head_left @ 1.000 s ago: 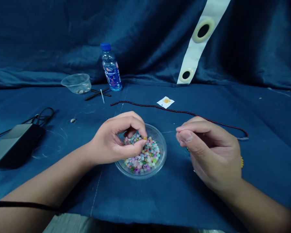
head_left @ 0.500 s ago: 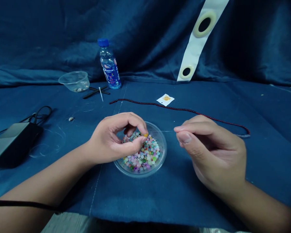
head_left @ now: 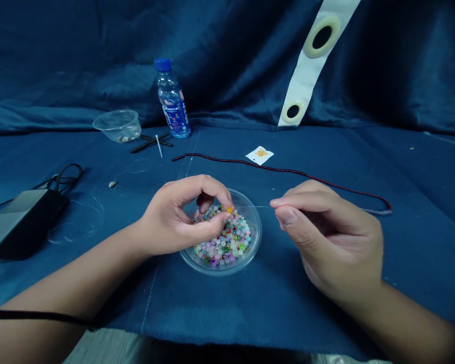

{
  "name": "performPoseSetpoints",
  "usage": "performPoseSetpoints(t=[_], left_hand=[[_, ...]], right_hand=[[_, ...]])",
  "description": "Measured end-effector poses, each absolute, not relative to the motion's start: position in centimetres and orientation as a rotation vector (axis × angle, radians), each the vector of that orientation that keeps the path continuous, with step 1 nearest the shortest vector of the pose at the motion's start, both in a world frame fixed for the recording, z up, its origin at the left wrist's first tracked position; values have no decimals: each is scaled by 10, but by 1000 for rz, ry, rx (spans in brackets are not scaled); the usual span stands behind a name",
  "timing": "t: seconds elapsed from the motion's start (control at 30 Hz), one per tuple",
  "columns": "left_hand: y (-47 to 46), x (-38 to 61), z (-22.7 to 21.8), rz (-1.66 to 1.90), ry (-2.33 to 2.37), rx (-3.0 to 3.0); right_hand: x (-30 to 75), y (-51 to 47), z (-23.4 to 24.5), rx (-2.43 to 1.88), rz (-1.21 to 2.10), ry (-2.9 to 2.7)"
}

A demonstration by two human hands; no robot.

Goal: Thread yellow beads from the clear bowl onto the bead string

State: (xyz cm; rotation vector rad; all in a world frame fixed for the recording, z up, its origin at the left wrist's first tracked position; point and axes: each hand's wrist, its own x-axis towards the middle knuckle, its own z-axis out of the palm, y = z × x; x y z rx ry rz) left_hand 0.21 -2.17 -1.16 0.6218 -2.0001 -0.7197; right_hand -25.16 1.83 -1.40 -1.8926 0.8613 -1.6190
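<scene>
A clear plastic bowl [head_left: 252, 243] full of small coloured beads [head_left: 233, 242] sits on the blue cloth in front of me. My left hand [head_left: 182, 215] hovers over the bowl's left side, thumb and forefinger pinched on an orange bead [head_left: 229, 209]. My right hand [head_left: 326, 237] is just right of the bowl, thumb and forefinger pressed together on a thin clear thread [head_left: 263, 206] that points toward the bead. A long strand of dark red beads [head_left: 288, 172] lies across the cloth behind both hands.
At the back stand a water bottle [head_left: 172, 99], a clear cup [head_left: 117, 125], crossed black sticks [head_left: 151, 143] and a small white packet [head_left: 260, 154]. A black box with cables [head_left: 20, 220] lies at the left. A white strip with eyelets [head_left: 307, 65] hangs on the backdrop.
My left hand has lifted the orange bead slightly out of the bowl. My right hand has shifted a little left, bringing the thread tip closer to the bead.
</scene>
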Motion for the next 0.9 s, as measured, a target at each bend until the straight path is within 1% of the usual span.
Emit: performPoseSetpoints(t=[0.5, 0.73, 0.9], left_hand=[[-23, 3, -8, -644, -2047, 598], [-22, 1, -8, -716, -2040, 638], [-21, 0, -8, -693, -2035, 662]], right_hand=[[-254, 20, -17, -1935, -1610, 823], [-254, 19, -18, -1983, -1611, 834], [-254, 19, -17, -1996, -1606, 842]])
